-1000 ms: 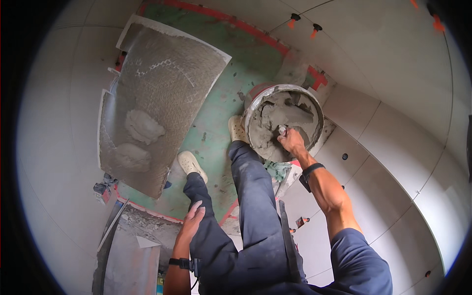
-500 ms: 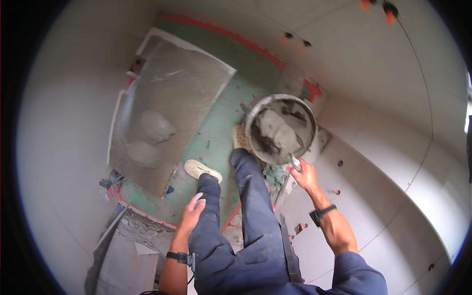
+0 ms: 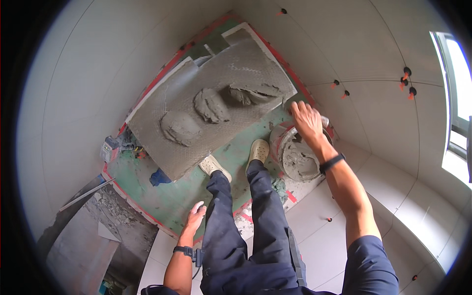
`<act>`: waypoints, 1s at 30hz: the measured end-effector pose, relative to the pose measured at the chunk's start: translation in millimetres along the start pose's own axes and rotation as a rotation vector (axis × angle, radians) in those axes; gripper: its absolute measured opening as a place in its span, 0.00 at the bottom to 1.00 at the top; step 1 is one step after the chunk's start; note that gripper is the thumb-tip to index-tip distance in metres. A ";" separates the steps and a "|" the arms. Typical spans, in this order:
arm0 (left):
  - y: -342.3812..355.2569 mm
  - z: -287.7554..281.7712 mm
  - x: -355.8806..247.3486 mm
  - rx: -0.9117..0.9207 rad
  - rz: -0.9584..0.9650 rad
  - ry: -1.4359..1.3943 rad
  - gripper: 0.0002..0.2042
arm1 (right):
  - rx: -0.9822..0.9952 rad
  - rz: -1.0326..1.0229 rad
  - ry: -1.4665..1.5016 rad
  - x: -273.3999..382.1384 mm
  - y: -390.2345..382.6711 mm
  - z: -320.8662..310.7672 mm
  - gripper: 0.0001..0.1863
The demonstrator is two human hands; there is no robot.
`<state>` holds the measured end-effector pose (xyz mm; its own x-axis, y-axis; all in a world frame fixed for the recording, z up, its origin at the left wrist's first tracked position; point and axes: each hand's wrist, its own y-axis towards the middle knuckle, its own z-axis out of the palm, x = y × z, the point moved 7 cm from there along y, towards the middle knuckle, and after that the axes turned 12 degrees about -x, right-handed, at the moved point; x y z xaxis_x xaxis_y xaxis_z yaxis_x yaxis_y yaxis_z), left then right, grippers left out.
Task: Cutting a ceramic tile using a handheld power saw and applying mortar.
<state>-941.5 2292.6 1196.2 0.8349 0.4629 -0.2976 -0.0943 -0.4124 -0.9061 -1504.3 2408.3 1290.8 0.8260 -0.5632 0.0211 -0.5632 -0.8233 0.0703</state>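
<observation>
My right hand (image 3: pixel 307 120) is closed around a handle, its pale end (image 3: pixel 324 121) showing past the knuckles. It looks like a trowel, whose blade is mostly hidden. This hand is above the far rim of a round bucket (image 3: pixel 277 142) with wet grey mortar (image 3: pixel 300 160) inside. Left of it lies a large grey slab (image 3: pixel 231 132) with a grid-textured face. Three mortar heaps sit on that face: a near-left one (image 3: pixel 180 128), a middle one (image 3: pixel 211 105) and a far-right one (image 3: pixel 253 93). My left hand (image 3: pixel 195 216) hangs empty by my left leg, fingers loosely apart.
Green flooring (image 3: pixel 236 142) edged with red tape lies under my beige clogs (image 3: pixel 215 167). A power tool (image 3: pixel 112 147) and a blue cloth (image 3: pixel 159 177) are by the slab's left end. Tiled walls with orange-and-black clips (image 3: pixel 412 92) surround the corner; a window (image 3: pixel 457 83) is at right.
My right hand has moved up, from the bucket's near rim to beyond its far side. The far-right mortar heap is new on the slab. My view has shifted.
</observation>
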 end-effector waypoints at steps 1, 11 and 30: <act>1.7 -8.5 7.0 -0.013 0.003 -0.031 0.21 | -0.004 -0.019 -0.027 3.5 10.9 5.8 0.09; 17.9 -62.6 86.6 0.091 -0.152 -0.270 0.22 | 0.277 0.420 0.106 -18.3 -121.7 -78.0 0.12; 19.6 6.6 -46.4 -0.017 -0.020 0.151 0.27 | 0.942 0.517 0.062 -137.5 -302.0 184.6 0.14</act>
<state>-985.6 2268.2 1190.2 0.9085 0.3488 -0.2300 -0.0687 -0.4182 -0.9058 -1451.9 2721.4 1082.5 0.4675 -0.8758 -0.1200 -0.6132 -0.2236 -0.7576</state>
